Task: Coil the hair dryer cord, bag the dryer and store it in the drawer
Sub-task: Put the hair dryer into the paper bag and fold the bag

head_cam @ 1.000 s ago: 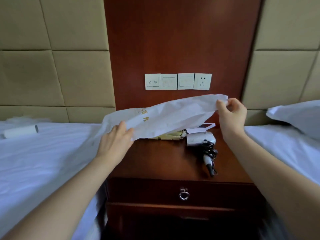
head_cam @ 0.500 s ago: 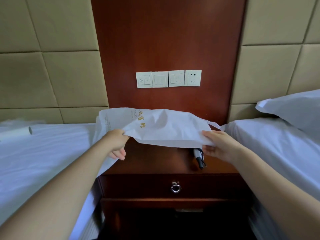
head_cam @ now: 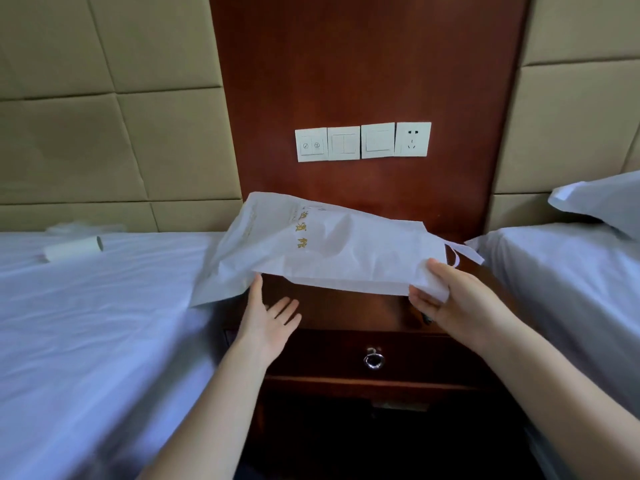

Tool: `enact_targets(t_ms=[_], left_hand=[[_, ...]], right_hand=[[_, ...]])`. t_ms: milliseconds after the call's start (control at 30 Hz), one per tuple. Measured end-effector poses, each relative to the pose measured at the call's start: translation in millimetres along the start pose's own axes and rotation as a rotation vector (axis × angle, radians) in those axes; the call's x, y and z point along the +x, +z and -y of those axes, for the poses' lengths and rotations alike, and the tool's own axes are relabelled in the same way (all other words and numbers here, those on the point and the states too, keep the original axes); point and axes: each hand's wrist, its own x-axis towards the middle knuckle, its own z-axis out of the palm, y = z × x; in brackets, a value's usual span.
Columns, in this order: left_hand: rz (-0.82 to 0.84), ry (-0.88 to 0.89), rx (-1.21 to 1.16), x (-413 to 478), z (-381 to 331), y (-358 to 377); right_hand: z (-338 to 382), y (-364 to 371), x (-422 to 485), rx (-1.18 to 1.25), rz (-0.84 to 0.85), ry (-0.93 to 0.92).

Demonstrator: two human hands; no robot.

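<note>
A white bag (head_cam: pixel 332 254) with gold lettering lies spread over the dark wooden nightstand (head_cam: pixel 346 310), covering most of its top. My right hand (head_cam: pixel 446 299) pinches the bag's right end, near its drawstring loop. My left hand (head_cam: pixel 270 320) is flat and open just under the bag's front left edge, with only its thumb touching the fabric. The hair dryer is hidden under the bag; only a dark tip (head_cam: pixel 427 318) shows below my right hand. The drawer (head_cam: pixel 346 355) with a ring pull (head_cam: pixel 373 360) is closed.
White-sheeted beds flank the nightstand, left bed (head_cam: pixel 97 323) and right bed (head_cam: pixel 571 289). A white roll (head_cam: pixel 74 249) lies on the left bed, a pillow (head_cam: pixel 602 199) on the right. Wall switches and a socket (head_cam: pixel 362 142) sit above.
The bag came down from the air over the nightstand and the dryer. My left hand let go of the bag's edge and opened beneath it; my right hand keeps its grip.
</note>
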Motion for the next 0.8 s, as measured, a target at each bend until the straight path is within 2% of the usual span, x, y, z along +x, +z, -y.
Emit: enact_targets(t_ms=[133,233,333,433,533,633,733,800], left_hand=[[0.017,0.05,0.163,10,-11,20],[-0.005,0.106,0.141,23,-21,24],[0.052,0.281,0.243,33,-28,29],[0.16,0.436,0.42,31,-41,46],[0.172,0.534,0.527,33,-60,59],[0.074,0.556,0.578,37,-79,58],[-0.119,0.412,0.74,41,-84,44],[-0.173,0.373,0.777,45,-78,34]], right_hand=[[-5,-15,-2,-0.17,0.132,0.046],[-4,-23,-4,-0.271,0.233,0.025],[-7,-23,-9,-0.336,0.317,-0.01],[-14,-19,-12,-0.312,0.309,0.004],[-24,-10,-15,-0.362,0.322,0.07],[-34,11,-15,-0.43,0.378,0.113],[-47,42,-14,-0.493,0.423,0.12],[-58,61,-12,-0.547,0.481,0.142]])
